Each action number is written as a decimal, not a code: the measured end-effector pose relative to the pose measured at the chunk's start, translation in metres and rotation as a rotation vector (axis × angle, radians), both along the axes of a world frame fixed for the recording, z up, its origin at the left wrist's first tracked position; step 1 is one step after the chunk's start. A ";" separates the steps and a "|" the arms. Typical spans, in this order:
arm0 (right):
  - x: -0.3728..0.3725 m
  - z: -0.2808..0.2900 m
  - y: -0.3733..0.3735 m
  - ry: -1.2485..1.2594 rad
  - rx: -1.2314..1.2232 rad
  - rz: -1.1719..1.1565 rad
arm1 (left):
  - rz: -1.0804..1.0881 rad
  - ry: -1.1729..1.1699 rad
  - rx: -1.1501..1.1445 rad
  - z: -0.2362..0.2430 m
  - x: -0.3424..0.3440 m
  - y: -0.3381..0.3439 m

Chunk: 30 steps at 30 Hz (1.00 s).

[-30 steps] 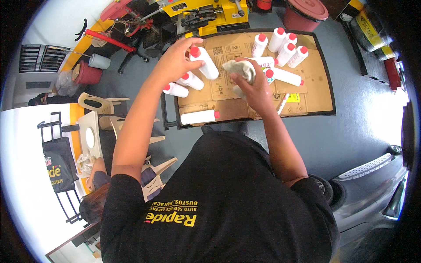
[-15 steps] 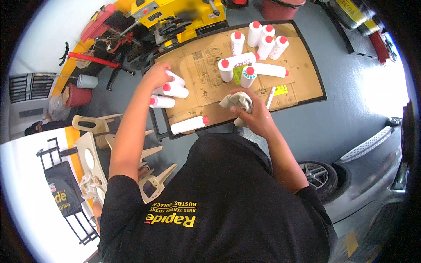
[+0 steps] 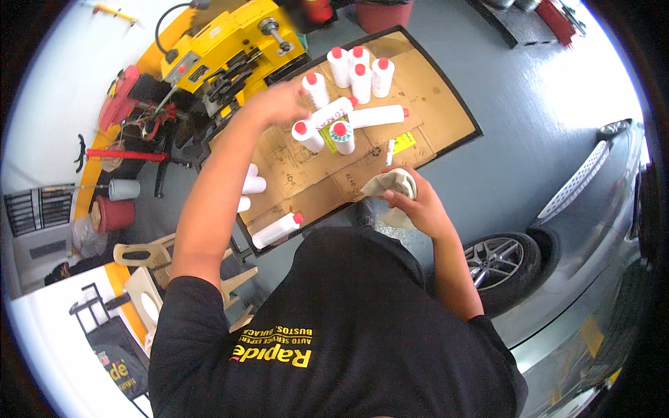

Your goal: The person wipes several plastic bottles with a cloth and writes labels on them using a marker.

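Note:
My left hand (image 3: 282, 104), blurred, reaches over the table beside an upright white bottle with a red cap (image 3: 316, 92). Its fingers look apart and appear to hold nothing. Just beyond the fingertips lies a white bottle with pink writing (image 3: 332, 113). An upright bottle (image 3: 308, 137) and one with green writing (image 3: 342, 139) stand nearer me; another bottle (image 3: 378, 117) lies to their right. At the table's near edge, my right hand (image 3: 421, 205) is closed around a pale rag (image 3: 390, 184). A white marker pen (image 3: 390, 153) lies just past it.
Cardboard (image 3: 289, 182) covers the dark-edged table. Several bottles (image 3: 360, 85) stand at the back; one (image 3: 275, 231) lies at the near left corner, others (image 3: 254, 184) partly behind my forearm. A yellow machine (image 3: 230, 52) stands beyond the table, a car (image 3: 557, 265) at right.
My left hand has left the bottles lying at the left and moved over toward the middle group. My right hand still holds the rag. The whole view has shifted and turned.

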State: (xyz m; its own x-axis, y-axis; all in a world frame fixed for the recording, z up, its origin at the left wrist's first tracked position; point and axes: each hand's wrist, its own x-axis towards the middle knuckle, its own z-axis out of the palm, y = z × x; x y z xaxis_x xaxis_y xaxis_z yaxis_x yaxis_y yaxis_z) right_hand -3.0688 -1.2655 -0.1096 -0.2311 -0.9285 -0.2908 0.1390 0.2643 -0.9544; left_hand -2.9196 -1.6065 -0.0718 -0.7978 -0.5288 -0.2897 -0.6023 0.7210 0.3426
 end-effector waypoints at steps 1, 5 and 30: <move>-0.003 -0.001 0.007 -0.019 0.017 -0.022 | -0.144 -0.070 -0.070 -0.015 0.002 0.006; -0.003 -0.009 0.024 -0.186 -0.005 -0.081 | -0.207 -0.135 -0.119 -0.045 0.029 0.026; 0.075 0.011 -0.126 0.973 -0.520 0.113 | 0.702 0.541 0.524 0.062 0.147 0.120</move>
State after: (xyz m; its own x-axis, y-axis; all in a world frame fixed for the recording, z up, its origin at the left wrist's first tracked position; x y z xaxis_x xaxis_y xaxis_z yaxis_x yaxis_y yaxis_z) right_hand -2.9933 -1.3916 -0.0986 -0.0550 -0.9148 0.4001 -0.7297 -0.2367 -0.6415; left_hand -2.7729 -1.4863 -0.0096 -0.4500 -0.8367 -0.3121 -0.5021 -0.0519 0.8632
